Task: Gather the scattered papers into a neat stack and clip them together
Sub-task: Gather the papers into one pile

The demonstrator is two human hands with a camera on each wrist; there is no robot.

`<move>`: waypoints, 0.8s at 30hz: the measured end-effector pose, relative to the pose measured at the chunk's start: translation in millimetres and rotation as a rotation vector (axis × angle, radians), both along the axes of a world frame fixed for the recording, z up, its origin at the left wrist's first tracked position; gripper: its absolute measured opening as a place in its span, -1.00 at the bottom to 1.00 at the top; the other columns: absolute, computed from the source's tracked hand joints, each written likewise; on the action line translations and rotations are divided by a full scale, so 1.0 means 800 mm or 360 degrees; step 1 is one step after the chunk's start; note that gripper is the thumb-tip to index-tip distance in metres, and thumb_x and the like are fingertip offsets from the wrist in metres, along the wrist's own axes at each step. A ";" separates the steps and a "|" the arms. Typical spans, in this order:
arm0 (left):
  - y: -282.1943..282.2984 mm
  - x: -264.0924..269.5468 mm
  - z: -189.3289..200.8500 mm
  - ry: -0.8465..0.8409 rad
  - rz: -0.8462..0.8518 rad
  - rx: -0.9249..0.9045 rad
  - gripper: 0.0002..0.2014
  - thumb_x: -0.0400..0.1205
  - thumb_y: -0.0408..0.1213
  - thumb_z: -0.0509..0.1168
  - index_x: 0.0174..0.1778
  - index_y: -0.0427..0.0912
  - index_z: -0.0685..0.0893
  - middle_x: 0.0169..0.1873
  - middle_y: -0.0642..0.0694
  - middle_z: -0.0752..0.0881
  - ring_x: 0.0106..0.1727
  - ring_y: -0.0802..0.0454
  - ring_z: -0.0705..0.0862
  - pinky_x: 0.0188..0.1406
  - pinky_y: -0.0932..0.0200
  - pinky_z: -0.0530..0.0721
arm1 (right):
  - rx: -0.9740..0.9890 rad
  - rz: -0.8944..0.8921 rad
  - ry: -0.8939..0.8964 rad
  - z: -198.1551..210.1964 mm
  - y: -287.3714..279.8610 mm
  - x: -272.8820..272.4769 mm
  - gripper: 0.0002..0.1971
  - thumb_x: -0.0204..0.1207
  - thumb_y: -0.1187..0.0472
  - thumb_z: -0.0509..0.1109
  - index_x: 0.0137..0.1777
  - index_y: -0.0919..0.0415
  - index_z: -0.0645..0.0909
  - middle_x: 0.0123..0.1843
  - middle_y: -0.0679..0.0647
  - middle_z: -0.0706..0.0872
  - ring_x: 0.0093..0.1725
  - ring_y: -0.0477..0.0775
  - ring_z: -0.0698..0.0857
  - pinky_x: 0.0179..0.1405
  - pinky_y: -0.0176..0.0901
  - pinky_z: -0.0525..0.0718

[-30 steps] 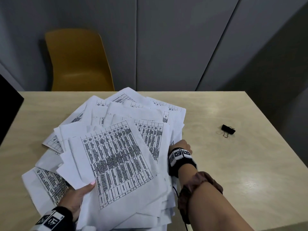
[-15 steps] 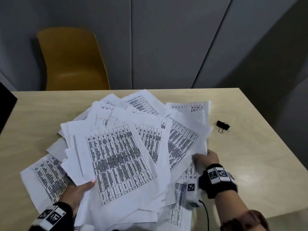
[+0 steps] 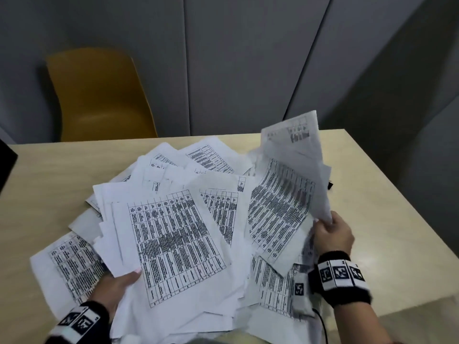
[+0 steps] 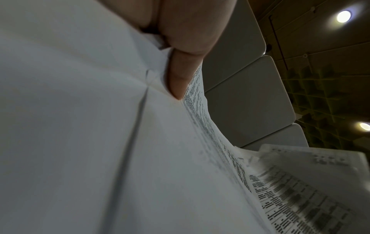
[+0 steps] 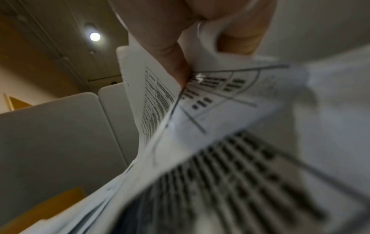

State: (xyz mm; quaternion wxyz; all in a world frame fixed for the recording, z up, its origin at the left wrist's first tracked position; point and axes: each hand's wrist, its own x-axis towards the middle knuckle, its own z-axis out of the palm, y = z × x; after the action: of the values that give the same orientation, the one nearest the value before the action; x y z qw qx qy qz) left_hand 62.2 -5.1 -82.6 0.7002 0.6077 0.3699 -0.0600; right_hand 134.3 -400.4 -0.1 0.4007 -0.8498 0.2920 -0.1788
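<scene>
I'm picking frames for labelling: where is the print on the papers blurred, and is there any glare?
Head view: the sheets lifted by the right hand are motion-smeared, the flat ones sharp. Right wrist view: near print badly blurred, ceiling lamp glaring. Left wrist view: two bright lamps.

Papers lie heaped on the table, chair behind it.

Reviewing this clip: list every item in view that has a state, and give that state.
papers: loose, overlapping heap, unclipped
lifted sheets: raised off the table, bent upward
left hand: grips the heap's near edge
right hand: pinches the lifted sheets
binder clip: on table, mostly hidden by sheets
yellow chair: unoccupied
</scene>
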 end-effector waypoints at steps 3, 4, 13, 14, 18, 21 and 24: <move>-0.001 0.000 0.002 0.0003 -0.0010 -0.0025 -0.60 0.52 -0.59 0.29 0.30 -0.45 0.53 0.23 -0.30 0.63 0.10 -0.24 0.61 0.25 -0.09 0.45 | -0.0019 -0.0155 -0.0239 0.015 -0.006 0.000 -0.68 0.33 0.15 0.18 -0.08 0.29 0.67 -0.35 0.22 0.58 -0.30 0.23 0.54 -0.23 -0.15 0.42; -0.001 0.000 0.003 -0.0002 -0.0008 -0.0025 -0.59 0.52 -0.59 0.29 0.32 -0.45 0.51 0.23 -0.28 0.62 0.10 -0.23 0.60 0.24 -0.08 0.45 | -0.0036 -0.0200 -0.0299 0.020 -0.008 0.002 -0.67 0.31 0.13 0.15 -0.11 0.31 0.65 -0.36 0.23 0.55 -0.31 0.23 0.50 -0.24 -0.16 0.38; 0.003 0.007 0.008 0.0122 -0.0066 0.0053 -0.57 0.53 -0.51 0.35 0.31 -0.52 0.49 0.30 -0.45 0.59 0.25 -0.39 0.57 0.29 -0.16 0.43 | -0.0002 -0.0275 -0.0982 0.099 -0.004 0.042 -0.91 0.40 0.32 0.28 -0.30 0.29 0.56 -0.46 0.03 0.49 -0.50 -0.16 0.40 -0.42 -0.31 0.34; 0.003 0.007 0.009 0.0134 -0.0073 0.0049 -0.58 0.52 -0.52 0.35 0.31 -0.52 0.50 0.28 -0.45 0.60 0.22 -0.39 0.58 0.29 -0.18 0.44 | 0.0062 -0.0262 -0.1026 0.106 -0.002 0.048 -0.89 0.39 0.32 0.29 -0.35 0.22 0.53 -0.50 -0.05 0.49 -0.53 -0.24 0.38 -0.44 -0.34 0.35; 0.000 0.009 0.011 0.0110 -0.0059 0.0031 -0.52 0.52 -0.56 0.33 0.38 -0.47 0.45 0.33 -0.47 0.56 0.19 -0.34 0.56 0.35 -0.23 0.42 | 0.0456 -0.0182 -0.1105 0.122 0.019 0.061 -0.72 0.38 0.34 0.39 -0.43 -0.02 0.48 -0.56 -0.31 0.57 -0.44 -0.34 0.45 -0.33 -0.35 0.51; -0.003 0.007 0.014 0.0051 -0.0068 0.0006 -0.48 0.54 -0.56 0.31 0.44 -0.47 0.38 0.38 -0.44 0.52 0.28 -0.35 0.53 0.39 -0.23 0.37 | 0.0852 -0.0111 -0.1092 0.121 0.049 0.061 -0.69 0.43 0.46 0.39 -0.38 0.03 0.54 -0.40 -0.22 0.67 -0.41 -0.30 0.60 -0.24 -0.36 0.65; -0.005 0.004 0.018 0.0020 -0.0091 0.0044 -0.44 0.53 -0.49 0.34 0.47 -0.43 0.38 0.42 -0.39 0.50 0.41 -0.37 0.47 0.45 -0.21 0.32 | 0.1198 -0.0075 -0.1009 0.118 0.075 0.059 -0.72 0.44 0.52 0.36 -0.27 0.09 0.59 -0.29 -0.08 0.73 -0.35 -0.18 0.69 -0.17 -0.21 0.73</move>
State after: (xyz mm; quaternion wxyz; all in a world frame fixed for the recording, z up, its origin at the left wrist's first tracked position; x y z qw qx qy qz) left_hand 65.4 -9.4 -68.3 0.6873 0.6273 0.3577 -0.0786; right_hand 181.8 -340.5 94.0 0.7449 -0.5429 0.2193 -0.3197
